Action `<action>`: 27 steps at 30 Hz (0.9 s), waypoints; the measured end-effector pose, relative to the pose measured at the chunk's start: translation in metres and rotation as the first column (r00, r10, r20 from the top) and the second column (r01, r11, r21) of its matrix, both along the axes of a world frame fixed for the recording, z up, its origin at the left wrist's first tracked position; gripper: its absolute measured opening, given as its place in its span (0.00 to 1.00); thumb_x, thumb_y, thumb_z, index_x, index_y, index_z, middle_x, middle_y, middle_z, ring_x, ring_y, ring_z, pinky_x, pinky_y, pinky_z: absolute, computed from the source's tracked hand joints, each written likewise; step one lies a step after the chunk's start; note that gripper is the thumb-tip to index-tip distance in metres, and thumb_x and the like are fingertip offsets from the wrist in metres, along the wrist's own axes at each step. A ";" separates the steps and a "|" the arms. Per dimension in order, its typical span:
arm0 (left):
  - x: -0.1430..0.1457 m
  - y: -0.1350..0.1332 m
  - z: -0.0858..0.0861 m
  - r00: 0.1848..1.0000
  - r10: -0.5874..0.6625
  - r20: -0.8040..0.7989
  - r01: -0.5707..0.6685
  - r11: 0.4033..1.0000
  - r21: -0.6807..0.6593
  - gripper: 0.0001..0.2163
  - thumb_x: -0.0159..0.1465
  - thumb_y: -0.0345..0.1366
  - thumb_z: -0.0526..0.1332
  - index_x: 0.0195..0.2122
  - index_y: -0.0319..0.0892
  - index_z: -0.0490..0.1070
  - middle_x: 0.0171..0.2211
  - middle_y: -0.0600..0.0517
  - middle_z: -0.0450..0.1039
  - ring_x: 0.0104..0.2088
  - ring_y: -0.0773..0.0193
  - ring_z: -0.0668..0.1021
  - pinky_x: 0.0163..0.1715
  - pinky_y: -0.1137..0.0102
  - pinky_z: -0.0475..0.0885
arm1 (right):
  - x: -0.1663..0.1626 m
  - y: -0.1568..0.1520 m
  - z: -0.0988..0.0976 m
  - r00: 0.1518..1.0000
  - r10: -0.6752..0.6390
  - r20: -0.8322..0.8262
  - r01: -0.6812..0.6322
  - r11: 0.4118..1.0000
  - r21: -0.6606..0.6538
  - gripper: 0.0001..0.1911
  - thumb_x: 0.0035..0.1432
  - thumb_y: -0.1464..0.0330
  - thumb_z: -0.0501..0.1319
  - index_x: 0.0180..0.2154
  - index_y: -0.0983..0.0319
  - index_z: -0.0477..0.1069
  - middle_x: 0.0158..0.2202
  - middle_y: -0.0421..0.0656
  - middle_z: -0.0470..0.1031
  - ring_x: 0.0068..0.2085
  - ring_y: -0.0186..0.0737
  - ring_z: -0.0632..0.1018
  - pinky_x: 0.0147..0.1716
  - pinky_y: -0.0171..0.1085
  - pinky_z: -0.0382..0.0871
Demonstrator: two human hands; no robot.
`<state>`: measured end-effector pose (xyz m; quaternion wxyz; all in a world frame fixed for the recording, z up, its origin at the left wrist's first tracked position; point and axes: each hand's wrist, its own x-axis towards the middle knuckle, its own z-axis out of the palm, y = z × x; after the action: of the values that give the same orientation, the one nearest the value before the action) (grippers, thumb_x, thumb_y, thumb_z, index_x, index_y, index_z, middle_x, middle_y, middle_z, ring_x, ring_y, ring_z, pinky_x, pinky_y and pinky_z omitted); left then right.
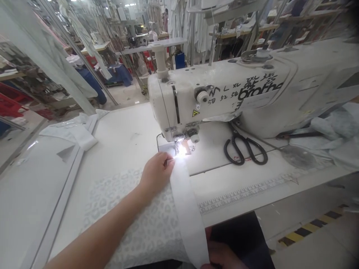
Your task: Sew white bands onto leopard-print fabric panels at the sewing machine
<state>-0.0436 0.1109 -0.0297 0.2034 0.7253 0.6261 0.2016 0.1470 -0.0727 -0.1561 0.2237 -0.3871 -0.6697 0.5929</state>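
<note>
A white sewing machine point(179, 101) stands over the table, its lamp bright at the needle. Just in front of the presser foot, my left hand point(157, 170) pinches the edge of a pale leopard-print fabric point(151, 228) beside a plain white strip point(186, 209). The strip runs from the needle down over the table's front edge. Low in the view my right hand point(224, 256) grips the strip's near end, partly cut off by the frame. The fabric lies flat under my left forearm.
Black-handled scissors point(245, 149) lie right of the needle. A printed ruler point(246, 192) runs along the table's front edge. Crumpled pale cloth point(333, 130) sits at the right, and white scraps point(74, 134) lie at the left. Behind are hanging garments and other workstations.
</note>
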 end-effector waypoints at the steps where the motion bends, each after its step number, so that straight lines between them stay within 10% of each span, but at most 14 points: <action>1: 0.000 0.000 0.000 1.000 0.000 -0.001 0.000 1.000 0.004 0.07 0.59 0.37 0.54 0.26 0.42 0.66 0.26 0.55 0.67 0.25 0.67 0.67 0.24 0.72 0.61 | 0.000 0.001 0.000 1.000 0.004 -0.004 -0.004 1.000 0.007 0.18 0.58 0.53 0.52 0.36 0.53 0.76 0.35 0.41 0.76 0.39 0.46 0.76 0.40 0.38 0.70; 9: 0.000 -0.001 -0.005 0.999 -0.039 -0.029 0.042 0.994 0.100 0.06 0.61 0.36 0.54 0.38 0.43 0.66 0.38 0.50 0.67 0.32 0.64 0.70 0.28 0.69 0.68 | -0.001 0.005 0.005 0.998 0.051 -0.046 -0.048 0.997 0.060 0.20 0.61 0.55 0.50 0.37 0.58 0.76 0.35 0.45 0.75 0.37 0.41 0.75 0.40 0.35 0.68; 13: 0.000 -0.003 -0.005 0.930 -0.222 -0.294 0.309 0.905 0.293 0.07 0.63 0.30 0.51 0.32 0.41 0.68 0.45 0.46 0.66 0.46 0.55 0.67 0.42 0.60 0.68 | -0.001 0.004 0.001 0.996 0.067 -0.052 -0.061 0.993 0.105 0.19 0.61 0.56 0.51 0.38 0.58 0.76 0.36 0.45 0.76 0.38 0.41 0.75 0.41 0.35 0.68; 27: -0.003 -0.014 -0.006 0.885 -0.364 -0.290 0.402 0.912 0.080 0.19 0.66 0.38 0.49 0.56 0.38 0.59 0.57 0.45 0.60 0.60 0.55 0.59 0.59 0.57 0.58 | 0.000 0.020 0.010 0.996 0.074 0.050 -0.082 0.979 0.186 0.14 0.61 0.66 0.52 0.39 0.58 0.75 0.37 0.44 0.76 0.40 0.40 0.74 0.41 0.35 0.67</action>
<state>-0.0470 0.0965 -0.0359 0.1019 0.8675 0.4766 0.0997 0.1472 -0.0529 -0.1461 0.2215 -0.3501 -0.7420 0.5272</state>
